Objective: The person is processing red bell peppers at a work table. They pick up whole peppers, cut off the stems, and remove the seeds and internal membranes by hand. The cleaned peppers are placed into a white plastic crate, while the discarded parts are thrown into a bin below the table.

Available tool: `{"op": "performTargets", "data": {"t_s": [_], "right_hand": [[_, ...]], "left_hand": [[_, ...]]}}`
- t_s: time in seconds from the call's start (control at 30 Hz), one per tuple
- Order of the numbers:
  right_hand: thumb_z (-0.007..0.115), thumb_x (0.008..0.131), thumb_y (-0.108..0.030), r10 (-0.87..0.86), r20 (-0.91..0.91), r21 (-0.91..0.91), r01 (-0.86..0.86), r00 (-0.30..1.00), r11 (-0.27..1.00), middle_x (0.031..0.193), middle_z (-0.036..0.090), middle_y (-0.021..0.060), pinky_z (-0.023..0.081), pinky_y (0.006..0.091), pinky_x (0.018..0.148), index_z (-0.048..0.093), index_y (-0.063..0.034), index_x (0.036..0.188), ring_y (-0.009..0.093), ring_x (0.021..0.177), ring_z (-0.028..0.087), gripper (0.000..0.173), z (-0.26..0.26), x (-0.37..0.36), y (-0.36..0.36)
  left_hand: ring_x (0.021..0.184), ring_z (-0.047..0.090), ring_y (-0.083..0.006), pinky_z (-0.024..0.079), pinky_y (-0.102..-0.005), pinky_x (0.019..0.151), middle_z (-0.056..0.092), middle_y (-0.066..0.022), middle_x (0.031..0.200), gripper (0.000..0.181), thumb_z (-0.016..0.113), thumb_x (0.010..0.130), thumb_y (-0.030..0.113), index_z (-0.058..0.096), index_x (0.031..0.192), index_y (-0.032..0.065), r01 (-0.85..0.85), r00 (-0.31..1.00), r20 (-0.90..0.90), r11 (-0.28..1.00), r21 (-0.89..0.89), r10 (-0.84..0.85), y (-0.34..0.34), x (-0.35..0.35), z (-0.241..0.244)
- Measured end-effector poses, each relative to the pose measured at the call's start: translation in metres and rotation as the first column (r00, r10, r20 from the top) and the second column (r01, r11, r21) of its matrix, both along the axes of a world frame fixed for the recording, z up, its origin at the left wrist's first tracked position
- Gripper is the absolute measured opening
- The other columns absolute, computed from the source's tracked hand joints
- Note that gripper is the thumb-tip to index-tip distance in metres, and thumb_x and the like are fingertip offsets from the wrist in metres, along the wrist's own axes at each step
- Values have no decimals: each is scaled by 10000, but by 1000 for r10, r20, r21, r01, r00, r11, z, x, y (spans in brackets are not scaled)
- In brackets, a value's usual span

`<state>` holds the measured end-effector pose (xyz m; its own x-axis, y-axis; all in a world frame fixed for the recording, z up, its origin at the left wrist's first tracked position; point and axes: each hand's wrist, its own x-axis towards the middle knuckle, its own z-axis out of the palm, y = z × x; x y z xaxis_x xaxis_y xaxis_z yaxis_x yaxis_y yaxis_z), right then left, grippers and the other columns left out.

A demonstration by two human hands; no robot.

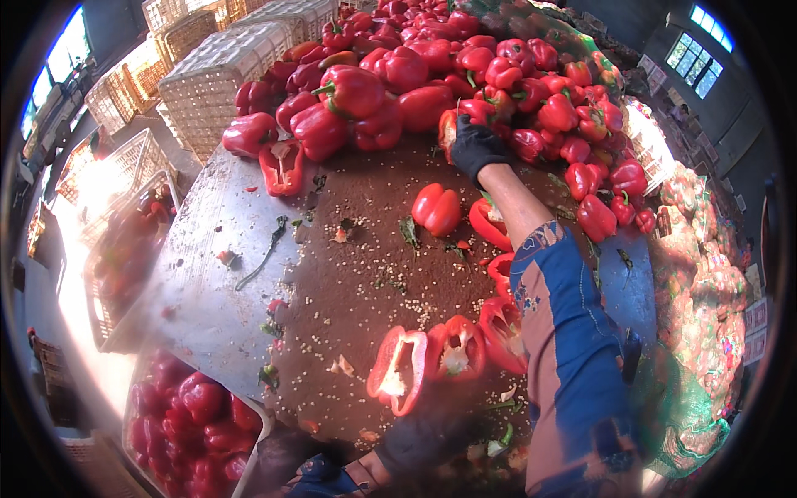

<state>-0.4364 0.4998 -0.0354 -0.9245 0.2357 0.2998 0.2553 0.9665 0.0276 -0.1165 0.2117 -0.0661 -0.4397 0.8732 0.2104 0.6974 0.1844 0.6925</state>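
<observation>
Dark-gloved, my right hand point(474, 144) reaches to the near edge of the heap of red bell peppers point(429, 56), its fingers around a piece of red bell pepper point(446, 134). Low in the picture, my left hand point(423, 439), gloved too and blurred, rests near the table's near edge; its fingers are hard to make out. Just beyond it lie halved red peppers point(398, 370), cut faces up, with others curving up beside my right sleeve. A whole red pepper point(436, 210) sits mid-table. One more cut pepper point(282, 168) leans at the heap's left edge.
Seeds, leaves and stem bits litter the brown board point(348, 274) and metal table point(205, 249). A crate of red peppers point(193, 423) stands at the lower left, another crate point(124, 261) beyond it. Stacked plastic crates point(212, 87) rise at upper left; full mesh sacks point(697, 274) line the right.
</observation>
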Motion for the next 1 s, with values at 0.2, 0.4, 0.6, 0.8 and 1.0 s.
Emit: {"op": "performTargets", "data": {"t_s": [0.2,0.4,0.6,0.8,1.0], "right_hand": [[464,739,-140,306,171,-48,-302,937,952,954,584,193,464,415,729,501,-96,1119,333,863,578,384,35,59,-21],[606,675,-202,496,784,-431,-248,372,868,886,623,127,485,348,642,608,-98,1026,261,682,595,367,106,91,-75],[600,680,-545,370,37,-92,-366,928,926,1116,536,171,439,382,810,517,-111,1155,294,993,538,649,117,2,-136],[544,663,-642,374,30,-51,-372,927,927,1176,499,185,387,389,900,410,-123,1264,307,1081,486,805,107,-67,-174],[617,678,-508,612,243,-160,-592,752,790,919,624,142,444,381,777,630,-76,913,281,888,585,493,135,-60,-175]], "left_hand": [[944,517,-311,476,-393,676,470,-136,1156,464,561,731,227,454,1152,64,-130,961,-221,975,178,169,2,-12,22],[935,523,-293,478,-365,687,501,-107,1087,420,596,695,224,493,1077,85,-213,976,-4,958,193,217,-1,-9,17],[739,529,-277,442,-385,604,503,-124,810,168,512,745,143,566,886,69,-89,996,60,897,434,69,-2,-10,7],[539,512,-248,412,-362,423,484,-112,734,91,503,731,111,508,777,33,-115,993,1,932,343,122,-10,1,-16],[551,518,-249,424,-360,437,485,-103,708,64,511,706,116,507,728,56,-161,987,62,925,343,149,-18,-7,-3]]}}
